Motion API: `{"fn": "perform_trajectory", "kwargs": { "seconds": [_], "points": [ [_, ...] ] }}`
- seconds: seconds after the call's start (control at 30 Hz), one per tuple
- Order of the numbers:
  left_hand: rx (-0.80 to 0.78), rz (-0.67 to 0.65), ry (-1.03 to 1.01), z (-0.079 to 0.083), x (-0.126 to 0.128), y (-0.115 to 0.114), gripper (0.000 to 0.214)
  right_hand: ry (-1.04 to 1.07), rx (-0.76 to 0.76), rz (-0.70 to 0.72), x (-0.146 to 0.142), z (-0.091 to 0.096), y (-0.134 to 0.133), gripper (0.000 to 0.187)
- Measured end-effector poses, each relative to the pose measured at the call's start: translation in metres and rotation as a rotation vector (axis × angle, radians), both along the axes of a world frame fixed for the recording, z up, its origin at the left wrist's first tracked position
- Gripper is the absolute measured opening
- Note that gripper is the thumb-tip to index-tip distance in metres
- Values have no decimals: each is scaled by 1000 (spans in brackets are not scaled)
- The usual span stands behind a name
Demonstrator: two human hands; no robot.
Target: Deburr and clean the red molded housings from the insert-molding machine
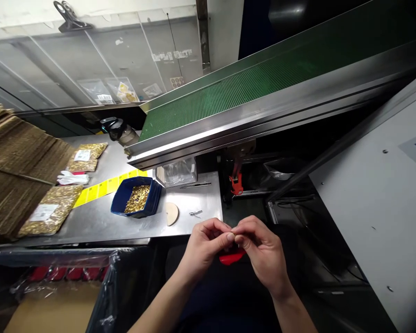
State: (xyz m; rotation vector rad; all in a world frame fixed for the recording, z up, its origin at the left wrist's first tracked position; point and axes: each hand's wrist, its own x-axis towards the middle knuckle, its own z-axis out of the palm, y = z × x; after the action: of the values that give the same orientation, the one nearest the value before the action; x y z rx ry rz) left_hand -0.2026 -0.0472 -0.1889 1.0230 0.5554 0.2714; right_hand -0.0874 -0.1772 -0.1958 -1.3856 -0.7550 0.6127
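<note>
My left hand (208, 243) and my right hand (263, 249) meet in front of my body, past the table's front edge. Thumbs and index fingers are pinched together, their tips touching. Whatever tiny piece may be between the fingertips is too small to make out. Just under the thumbs, a smooth red part (231, 257) shows between both hands. The fingers cover most of it, and its full shape is hidden. Left of the hands, a blue bin (152, 203) on the table holds many small brass-coloured pieces (137, 199).
On the metal table (208, 199) lie a beige disc (172, 213), small metal bits (196, 214), yellow labels (99, 189) and bags of brass pieces (48, 212). Cardboard (21, 171) is stacked left. A green conveyor (208, 99) slopes overhead. A lined box (55, 305) holds red parts.
</note>
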Motion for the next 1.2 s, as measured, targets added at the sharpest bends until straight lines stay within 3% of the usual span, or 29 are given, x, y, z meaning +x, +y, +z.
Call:
{"fn": "perform_trajectory", "kwargs": {
  "seconds": [0.17,0.33,0.47,0.67,0.9,1.07,1.2],
  "points": [
    [0,-28,-14,4,6,-5,20,347,8,48,-6,-4,1,11],
    [24,10,2,3,10,-6,21,667,29,-37,-9,-16,1,20],
    [52,6,66,3,12,-8,22,605,10,-123,-7,-22,-3,20],
    [-65,-100,61,2,14,-11,27,473,10,-143,-6,-14,-3,15],
    [-301,-141,46,-8,15,-7,31,422,-3,-63,-8,-10,-2,14],
    [-333,-136,62,-11,14,-8,31,304,-86,-100,-8,-10,-5,18],
    [-334,-122,86,-13,13,-9,32,278,-136,-49,-7,-13,-7,18]
  ]
}}
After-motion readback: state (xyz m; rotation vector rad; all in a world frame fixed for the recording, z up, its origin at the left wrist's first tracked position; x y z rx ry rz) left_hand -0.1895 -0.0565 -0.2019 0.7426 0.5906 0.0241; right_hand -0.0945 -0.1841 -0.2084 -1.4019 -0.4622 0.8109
